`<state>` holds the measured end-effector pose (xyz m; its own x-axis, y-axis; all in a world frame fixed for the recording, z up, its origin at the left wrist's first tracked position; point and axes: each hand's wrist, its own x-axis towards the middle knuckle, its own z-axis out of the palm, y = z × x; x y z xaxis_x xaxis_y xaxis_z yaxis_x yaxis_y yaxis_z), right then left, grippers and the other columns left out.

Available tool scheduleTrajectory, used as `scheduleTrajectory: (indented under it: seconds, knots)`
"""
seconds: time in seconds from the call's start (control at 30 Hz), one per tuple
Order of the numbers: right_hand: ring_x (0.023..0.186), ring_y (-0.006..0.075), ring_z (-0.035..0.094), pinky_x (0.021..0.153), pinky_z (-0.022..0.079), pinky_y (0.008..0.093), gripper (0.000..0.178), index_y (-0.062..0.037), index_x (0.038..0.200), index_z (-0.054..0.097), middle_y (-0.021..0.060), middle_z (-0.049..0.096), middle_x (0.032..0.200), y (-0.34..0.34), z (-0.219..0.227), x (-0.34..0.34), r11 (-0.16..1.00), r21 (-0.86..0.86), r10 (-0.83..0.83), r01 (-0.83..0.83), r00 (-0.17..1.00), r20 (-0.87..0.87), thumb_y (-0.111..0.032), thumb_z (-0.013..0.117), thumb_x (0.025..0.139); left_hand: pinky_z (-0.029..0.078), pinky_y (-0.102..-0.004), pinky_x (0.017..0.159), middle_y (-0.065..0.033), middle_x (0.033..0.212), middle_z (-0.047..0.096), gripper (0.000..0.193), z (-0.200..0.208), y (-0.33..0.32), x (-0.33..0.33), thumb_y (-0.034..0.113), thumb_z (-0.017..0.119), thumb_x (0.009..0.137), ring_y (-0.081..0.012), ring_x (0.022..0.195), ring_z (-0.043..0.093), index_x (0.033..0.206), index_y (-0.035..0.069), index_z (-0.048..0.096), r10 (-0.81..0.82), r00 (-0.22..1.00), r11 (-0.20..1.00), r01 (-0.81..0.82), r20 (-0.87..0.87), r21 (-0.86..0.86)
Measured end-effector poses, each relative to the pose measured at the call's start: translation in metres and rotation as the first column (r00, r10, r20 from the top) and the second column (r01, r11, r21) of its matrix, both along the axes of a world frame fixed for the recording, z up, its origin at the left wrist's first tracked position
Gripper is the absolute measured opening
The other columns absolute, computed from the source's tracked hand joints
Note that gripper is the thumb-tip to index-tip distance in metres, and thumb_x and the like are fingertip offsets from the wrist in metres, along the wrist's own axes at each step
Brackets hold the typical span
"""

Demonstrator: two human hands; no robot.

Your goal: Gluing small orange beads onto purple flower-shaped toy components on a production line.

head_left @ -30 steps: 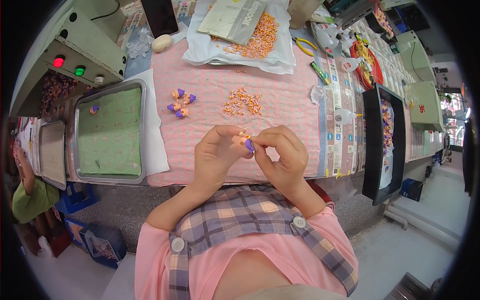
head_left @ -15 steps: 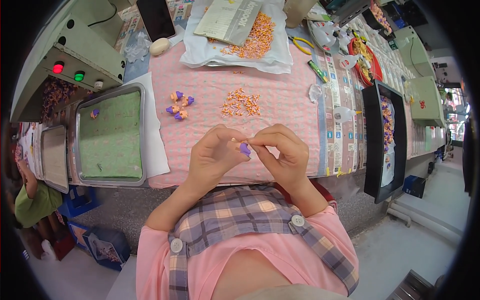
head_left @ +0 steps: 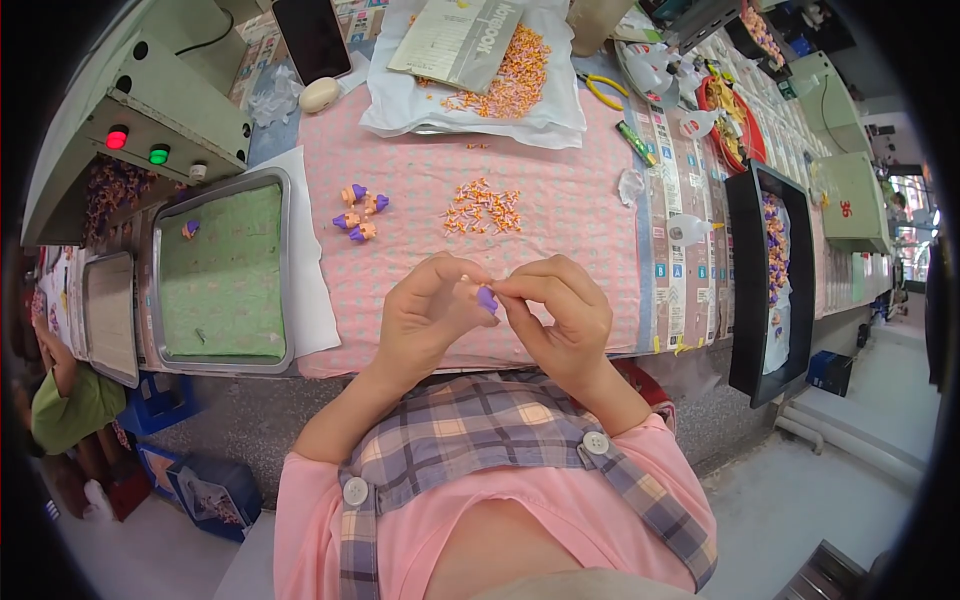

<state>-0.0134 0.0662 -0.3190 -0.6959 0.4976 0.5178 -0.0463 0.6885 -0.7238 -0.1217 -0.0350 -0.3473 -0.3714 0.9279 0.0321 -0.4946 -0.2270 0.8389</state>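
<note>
The small purple piece (head_left: 487, 298) is now pinched between the fingertips of both hands, just above the near edge of the worktop (head_left: 560, 200); a second ago an orange bit could be seen at the fingertips with it, and now only a pale sliver is glimpsed beside the purple, so the two parts are judged to have been pushed together, or nearly so. The left hand (head_left: 432, 315) is closed around the piece from the left, the right hand (head_left: 562, 312) is pressed onto it from the right, fingertips touching. The loose heap of orange pins (head_left: 483, 208) is left undisturbed toward the middle of the pink cloth, with the finished purple-and-orange pieces (head_left: 358, 212) further left. Open cloth is left between hands and heap; the metal tray (head_left: 222, 274) lies well clear at the left edge.
</note>
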Motion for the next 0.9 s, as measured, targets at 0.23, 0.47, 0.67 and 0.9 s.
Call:
scheduleTrajectory:
  seconds: [0.23,0.47,0.67,0.9]
  knots:
    - [0.062,0.0163,0.052,0.054,0.04,0.0237,0.017,-0.002,0.075,0.058,0.0064,0.055,0.069,-0.001,-0.005,0.002,0.986,-0.168,0.024,-0.026,1.0,-0.016,0.008,0.06,0.061,0.044,-0.0223,0.066,-0.0038,0.08,0.049,0.021,-0.006,-0.001,-0.006,0.0,0.056,0.073,-0.0108,0.077,0.051,0.093,0.001,0.051,0.096,0.856,0.995,-0.087,-0.507,0.041]
    - [0.063,0.0162,0.053,0.055,0.041,0.0234,0.016,-0.0011,0.074,0.058,0.0064,0.055,0.07,0.005,-0.003,0.001,0.937,-0.344,0.056,-0.064,0.998,-0.033,0.007,0.06,0.061,0.043,-0.0227,0.068,-0.0063,0.085,0.051,0.027,0.005,-0.001,0.0,0.0,0.059,0.071,-0.0122,0.078,0.052,0.095,0.002,0.048,0.124,0.848,0.983,-0.176,-0.515,-0.054]
    - [0.064,0.0172,0.055,0.055,0.043,0.0247,0.017,-0.0029,0.074,0.058,0.0068,0.057,0.072,0.006,-0.003,0.003,0.996,0.04,0.076,-0.077,0.997,0.02,0.005,0.062,0.059,0.043,-0.0233,0.07,-0.0073,0.09,0.052,0.029,0.002,-0.004,-0.003,-0.002,0.059,0.07,-0.0126,0.079,0.052,0.096,0.002,0.047,0.171,0.728,0.969,-0.245,-0.664,-0.019]
    - [0.066,0.0175,0.057,0.056,0.044,0.0247,0.017,-0.0029,0.073,0.058,0.0077,0.059,0.074,0.004,-0.006,0.006,0.987,0.146,0.063,-0.064,0.998,0.008,0.005,0.062,0.059,0.044,-0.0271,0.059,-0.0096,0.081,0.054,0.028,0.005,-0.002,-0.007,0.0,0.058,0.07,-0.0202,0.069,0.055,0.095,0.004,0.048,0.267,0.473,0.954,-0.255,-0.839,0.159]
